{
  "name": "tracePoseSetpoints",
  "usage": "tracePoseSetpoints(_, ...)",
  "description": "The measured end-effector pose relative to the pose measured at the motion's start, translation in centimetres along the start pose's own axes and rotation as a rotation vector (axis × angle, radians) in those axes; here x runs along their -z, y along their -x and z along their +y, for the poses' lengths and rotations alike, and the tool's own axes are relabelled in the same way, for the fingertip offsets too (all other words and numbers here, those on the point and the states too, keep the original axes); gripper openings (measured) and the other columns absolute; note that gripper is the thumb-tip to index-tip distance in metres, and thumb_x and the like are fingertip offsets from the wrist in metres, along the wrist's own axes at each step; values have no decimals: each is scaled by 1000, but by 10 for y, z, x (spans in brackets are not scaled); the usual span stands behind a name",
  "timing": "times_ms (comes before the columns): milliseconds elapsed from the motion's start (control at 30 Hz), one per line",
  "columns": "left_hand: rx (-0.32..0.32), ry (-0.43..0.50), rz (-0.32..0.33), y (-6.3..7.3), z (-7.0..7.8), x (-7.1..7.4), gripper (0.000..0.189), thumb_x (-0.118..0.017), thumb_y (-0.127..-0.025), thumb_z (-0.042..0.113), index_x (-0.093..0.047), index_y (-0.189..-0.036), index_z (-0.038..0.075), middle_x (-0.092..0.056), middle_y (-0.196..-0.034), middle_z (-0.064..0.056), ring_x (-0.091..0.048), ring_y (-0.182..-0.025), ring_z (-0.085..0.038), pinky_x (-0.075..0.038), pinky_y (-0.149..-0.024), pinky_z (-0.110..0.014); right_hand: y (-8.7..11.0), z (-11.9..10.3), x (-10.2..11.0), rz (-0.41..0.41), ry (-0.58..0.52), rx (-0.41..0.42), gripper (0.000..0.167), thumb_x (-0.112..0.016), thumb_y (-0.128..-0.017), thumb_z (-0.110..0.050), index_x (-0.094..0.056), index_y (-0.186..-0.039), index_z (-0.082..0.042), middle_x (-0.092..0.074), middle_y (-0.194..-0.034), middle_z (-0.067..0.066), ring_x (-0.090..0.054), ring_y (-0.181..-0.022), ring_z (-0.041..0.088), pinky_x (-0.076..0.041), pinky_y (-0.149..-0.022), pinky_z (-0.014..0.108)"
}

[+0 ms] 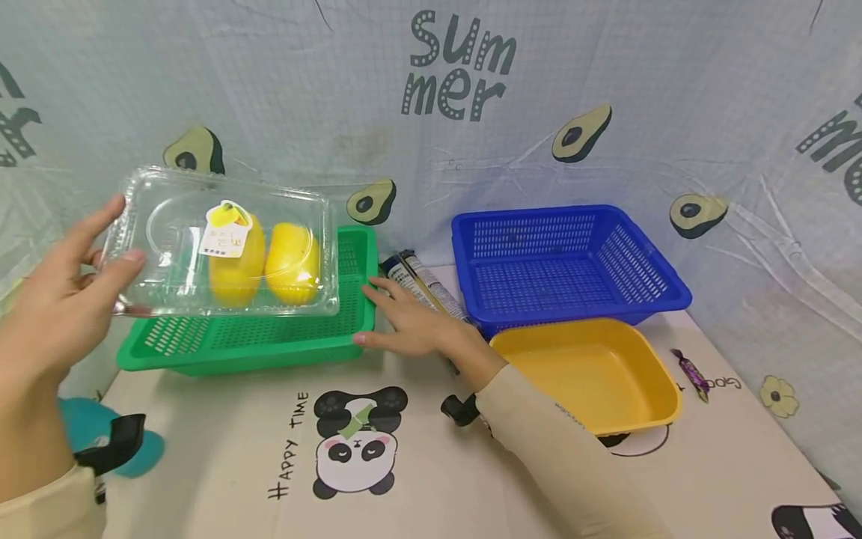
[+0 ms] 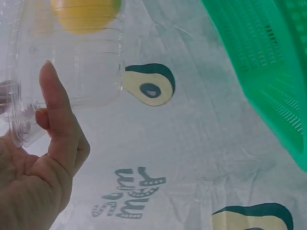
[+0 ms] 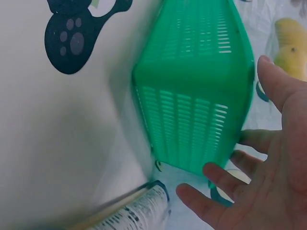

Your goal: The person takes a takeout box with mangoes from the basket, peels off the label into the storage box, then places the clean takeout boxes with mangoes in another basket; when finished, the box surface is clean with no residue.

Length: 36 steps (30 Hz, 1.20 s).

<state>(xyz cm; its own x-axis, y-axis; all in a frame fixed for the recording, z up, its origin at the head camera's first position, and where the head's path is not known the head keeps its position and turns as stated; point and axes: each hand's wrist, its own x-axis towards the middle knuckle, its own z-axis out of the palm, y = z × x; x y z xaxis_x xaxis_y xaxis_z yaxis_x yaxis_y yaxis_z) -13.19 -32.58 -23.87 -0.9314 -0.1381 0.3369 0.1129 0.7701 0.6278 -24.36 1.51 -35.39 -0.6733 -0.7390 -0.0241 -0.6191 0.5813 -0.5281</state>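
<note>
My left hand [image 1: 63, 299] grips the left end of a clear plastic box [image 1: 164, 232], thumb on its front face and fingers at the edge. Inside the box are two yellow mangoes [image 1: 293, 263], and a white label [image 1: 225, 238] is stuck to it. The box is held up and tilted over a green basket [image 1: 269, 353], overlapping much of it in the head view. At the basket's right end is my right hand [image 1: 411, 318], its spread fingers right at the rim. In the right wrist view these fingers [image 3: 223, 179] lie along the basket's end wall.
A blue basket [image 1: 579, 314] and a yellow bin [image 1: 592, 374] stand on the right, with a purple wrapped candy [image 1: 694, 376] beside the bin. Printed tubes [image 1: 427, 278] lie behind my right hand. A teal object [image 1: 138, 453] sits at the left.
</note>
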Motion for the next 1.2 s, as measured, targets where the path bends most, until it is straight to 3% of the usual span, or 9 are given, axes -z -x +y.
tracePoseSetpoints(133,-65,78,32,9,4,1,64,-47,-108,14,-23,-164,33,-38,-101,-12,-53,-61,4,-50,-51,-11,10,1,8,1,-15,-1,88,-57,-100,-57,-18,-166,-15,-10,-172,7,-14,-158,31,-22,-125,51)
tracePoseSetpoints(267,-132,58,33,16,10,-1,63,-48,-107,11,-26,-164,28,-36,-99,-11,-51,-52,-2,-48,-51,-10,25,2,20,1,-16,10,92,-59,-98,-59,-15,-167,-17,-12,-171,8,-15,-157,28,-21,-126,50)
tracePoseSetpoints(433,-117,-24,4,27,14,-7,64,-47,-108,14,-22,-165,29,-40,-116,-24,-52,-54,6,-45,-49,-11,47,2,31,12,-2,32,108,-64,-93,-64,1,-167,-18,-8,-171,9,-12,-158,23,-19,-127,45)
tracePoseSetpoints(600,-96,-24,-53,40,12,-13,66,-46,-109,15,-18,-166,32,-38,-131,-38,-53,-68,17,-45,-48,-16,70,1,38,15,-14,73,116,-68,-92,-61,11,-165,-18,3,-173,4,0,-159,21,-9,-128,44)
tracePoseSetpoints(733,-147,48,-105,49,10,-20,68,-49,-108,10,-21,-165,31,-46,-117,-21,-59,-64,7,-44,-52,-18,87,0,41,42,-49,110,120,-70,-89,-63,13,-165,-20,3,-173,1,-3,-159,21,-12,-127,45)
tracePoseSetpoints(833,-182,95,-121,57,10,-28,68,-52,-106,6,-27,-164,31,-42,-102,-2,-53,-52,-7,-38,-51,-20,98,0,41,69,-104,147,124,-67,-85,-72,17,-164,-25,-2,-173,0,-15,-157,22,-24,-124,48)
tracePoseSetpoints(900,-187,100,-124,61,12,-34,68,-53,-105,7,-29,-163,32,-40,-99,3,-44,-46,-10,-31,-50,-25,105,0,41,77,-137,168,127,-63,-81,-78,19,-163,-27,-3,-172,-1,-21,-154,22,-30,-122,49)
tracePoseSetpoints(967,-199,119,-136,65,14,-38,67,-54,-105,6,-31,-163,31,-38,-100,3,-36,-44,-13,-27,-51,-30,113,-1,41,75,-172,184,128,-65,-80,-77,20,-163,-28,-2,-172,-2,-22,-154,23,-34,-120,51)
tracePoseSetpoints(1200,-279,205,-238,76,12,-51,71,-50,-103,-5,-26,-164,22,-36,-104,-1,-45,-62,-17,-34,-55,-29,137,2,38,70,-196,208,127,-76,-82,-63,19,-162,-34,7,-171,-8,-19,-156,23,-30,-122,52)
